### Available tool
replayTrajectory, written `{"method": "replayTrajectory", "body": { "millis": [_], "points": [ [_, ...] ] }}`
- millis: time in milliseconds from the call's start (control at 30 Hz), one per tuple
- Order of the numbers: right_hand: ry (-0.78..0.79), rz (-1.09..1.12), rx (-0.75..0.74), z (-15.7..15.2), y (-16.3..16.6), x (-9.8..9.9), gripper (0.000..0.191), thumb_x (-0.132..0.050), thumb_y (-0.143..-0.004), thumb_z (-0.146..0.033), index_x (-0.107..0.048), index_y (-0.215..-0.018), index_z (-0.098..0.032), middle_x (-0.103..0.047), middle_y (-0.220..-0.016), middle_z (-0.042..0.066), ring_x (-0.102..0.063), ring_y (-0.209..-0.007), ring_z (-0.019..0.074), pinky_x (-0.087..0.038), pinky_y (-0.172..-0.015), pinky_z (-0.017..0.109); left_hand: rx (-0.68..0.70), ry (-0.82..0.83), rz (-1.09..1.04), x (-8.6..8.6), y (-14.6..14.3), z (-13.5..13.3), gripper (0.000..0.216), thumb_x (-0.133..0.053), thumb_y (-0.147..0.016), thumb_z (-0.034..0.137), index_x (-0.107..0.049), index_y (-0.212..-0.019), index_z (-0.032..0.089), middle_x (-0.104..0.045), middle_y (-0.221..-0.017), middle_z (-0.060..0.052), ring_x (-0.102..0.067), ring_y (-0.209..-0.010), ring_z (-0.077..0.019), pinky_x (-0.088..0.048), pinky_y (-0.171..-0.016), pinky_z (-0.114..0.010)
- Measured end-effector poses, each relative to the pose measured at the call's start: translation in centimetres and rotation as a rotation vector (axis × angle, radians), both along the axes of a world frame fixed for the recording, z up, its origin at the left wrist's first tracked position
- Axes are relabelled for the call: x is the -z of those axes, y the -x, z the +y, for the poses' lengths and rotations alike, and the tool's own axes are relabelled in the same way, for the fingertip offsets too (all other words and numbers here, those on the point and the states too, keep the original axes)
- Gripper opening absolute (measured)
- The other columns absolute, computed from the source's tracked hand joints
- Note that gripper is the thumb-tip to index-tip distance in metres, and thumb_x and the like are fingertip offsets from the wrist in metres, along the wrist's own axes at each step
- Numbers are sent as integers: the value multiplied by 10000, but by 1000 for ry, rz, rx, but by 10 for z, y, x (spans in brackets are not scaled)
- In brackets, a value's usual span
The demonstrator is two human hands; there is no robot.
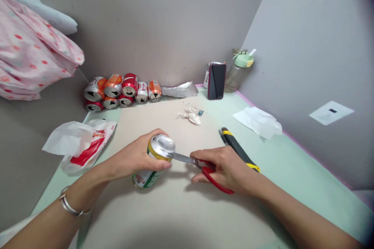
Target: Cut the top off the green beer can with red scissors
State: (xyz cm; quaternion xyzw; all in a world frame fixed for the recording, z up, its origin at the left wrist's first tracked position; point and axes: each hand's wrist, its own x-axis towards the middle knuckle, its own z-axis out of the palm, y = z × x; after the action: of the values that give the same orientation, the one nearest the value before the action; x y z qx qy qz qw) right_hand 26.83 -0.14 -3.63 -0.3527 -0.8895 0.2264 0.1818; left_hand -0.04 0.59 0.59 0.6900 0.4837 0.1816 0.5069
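Note:
My left hand [146,151] is wrapped round a green, white and yellow drink can [150,177], which it holds upside down and tilted, its domed silver base facing up. In my right hand [226,167] are red-handled scissors [217,182], their blades pointing left. The blade tips touch the can's side just below the base rim; whether they have pierced the metal I cannot tell. Just beyond my right hand lies a black and yellow utility knife [238,148].
Several empty cans [125,89] lie stacked on their sides along the back wall, beside a cut sheet of silver metal [181,90]. A phone [217,81] and a bottle [233,76] stand in the back corner. Crumpled tissue [191,116], a tissue pack [93,144] and white paper [258,121] lie around.

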Motion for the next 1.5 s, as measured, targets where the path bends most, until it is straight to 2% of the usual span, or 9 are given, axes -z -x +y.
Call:
{"method": "replayTrajectory", "body": {
  "millis": [167, 367, 567, 667, 767, 1067, 1200, 1367, 1500],
  "points": [
    [-26, -47, 93, -5, 1, 5, 485, -520, -896, -714, -648, -870, -247, -466, -557, -57, -387, -483, 122, -266, -512, 231, -186, -104, 128, -2, -7, -4, 392, -747, -719, 333, -529, -1035, 254, -608, -888, 36, -566, -781, -177, -445, -673, -266],
    [-108, -73, 212, -10, 6, 11, 553, -440, -913, -745, -646, -846, -236, -537, -558, -36, -443, -468, 128, -249, -507, 241, -370, -285, 221, 6, -13, -7, 467, -734, -727, 372, -472, -1102, 279, -620, -832, 51, -571, -627, -153, -451, -582, -253],
    [-181, -47, 148, -2, 2, 12, 529, -504, -907, -715, -662, -954, -212, -588, -611, -24, -483, -503, 125, -258, -524, 238, -332, -153, 172, 1, -14, -7, 454, -735, -734, 403, -488, -1092, 273, -622, -863, 31, -588, -691, -180, -460, -537, -245],
    [-236, 2, 102, -1, -1, 11, 533, -507, -924, -688, -662, -1011, -186, -599, -639, -12, -497, -527, 129, -273, -542, 243, -231, -117, 65, -4, -12, -7, 411, -754, -736, 403, -532, -1046, 248, -634, -916, 14, -607, -823, -201, -491, -676, -273],
    [-246, 22, 67, -3, -1, 8, 527, -517, -931, -670, -658, -1028, -171, -597, -653, -10, -492, -539, 129, -283, -551, 245, -165, -95, 3, -7, -10, -6, 403, -767, -735, 392, -551, -1038, 238, -633, -928, 16, -603, -848, -198, -479, -752, -292],
    [-170, 1, 65, -3, 1, 3, 555, -507, -909, -710, -665, -987, -184, -574, -656, -12, -439, -532, 125, -288, -549, 241, -176, -116, 45, -7, -10, -7, 382, -752, -715, 326, -553, -1028, 233, -630, -915, 13, -594, -830, -194, -478, -729, -292],
    [-62, -23, 57, -3, 1, 0, 520, -529, -893, -714, -664, -935, -214, -530, -628, -35, -394, -527, 118, -281, -530, 229, -205, -87, 86, -7, -11, -8, 414, -736, -714, 322, -529, -1066, 258, -603, -876, 23, -562, -773, -188, -471, -590, -256],
    [-20, -34, 67, -3, 2, -1, 583, -456, -890, -766, -669, -869, -224, -527, -586, -28, -418, -502, 125, -291, -511, 227, -168, -137, 118, -8, -9, -7, 409, -754, -701, 311, -540, -1046, 256, -610, -858, 30, -575, -762, -181, -481, -660, -280],
    [-48, -50, 136, -8, 6, 2, 644, -378, -891, -802, -675, -844, -233, -550, -553, -19, -451, -469, 131, -277, -495, 234, -249, -127, 146, -5, -12, -8, 437, -725, -730, 350, -490, -1088, 264, -605, -808, 41, -562, -626, -161, -447, -528, -254]
  ]
}}
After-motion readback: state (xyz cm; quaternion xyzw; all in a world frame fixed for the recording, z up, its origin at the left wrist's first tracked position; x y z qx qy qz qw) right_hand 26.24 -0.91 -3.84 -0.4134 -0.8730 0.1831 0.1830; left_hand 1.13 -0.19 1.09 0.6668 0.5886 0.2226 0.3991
